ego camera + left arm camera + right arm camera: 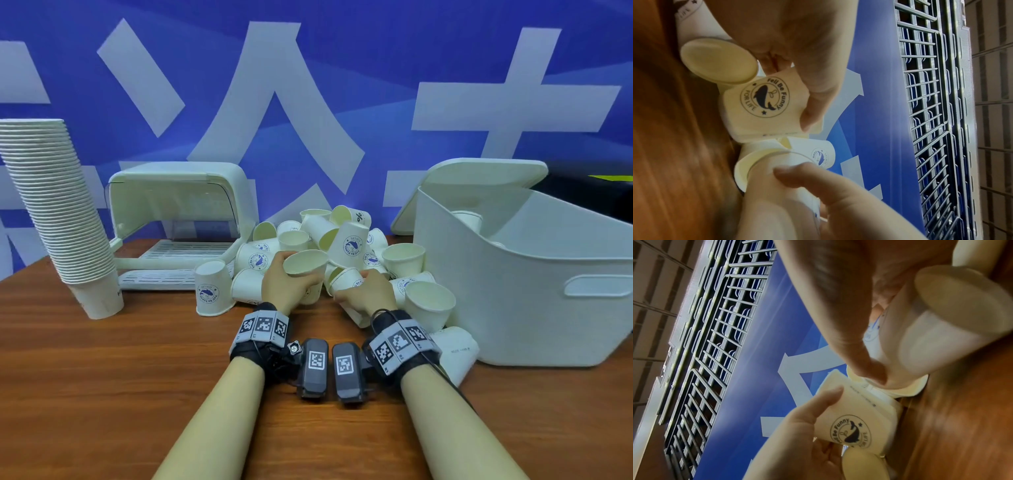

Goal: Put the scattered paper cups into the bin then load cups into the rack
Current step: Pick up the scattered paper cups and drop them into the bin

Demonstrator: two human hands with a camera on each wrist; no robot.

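A heap of white paper cups (349, 240) with blue whale logos lies mid-table between the rack (178, 219) and the white bin (513, 308). My left hand (281, 281) grips one cup (305, 263) at the heap's front, mouth up and squeezed oval. Close on its right, my right hand (368, 291) grips a second cup (344, 279) that lies tilted. In the left wrist view, fingers (818, 81) curl over a logo cup (764, 100) while a thumb (797, 175) presses a cup wall. The right wrist view shows fingers (863, 356) on a cup (931, 345).
A tall stack of nested cups (58, 212) leans at the far left beside the rack. One cup (210, 287) stands upside down in front of the rack. The bin's lid (479, 178) leans behind it, and a cup (467, 217) shows inside. Bare wooden table (102, 377) lies near me.
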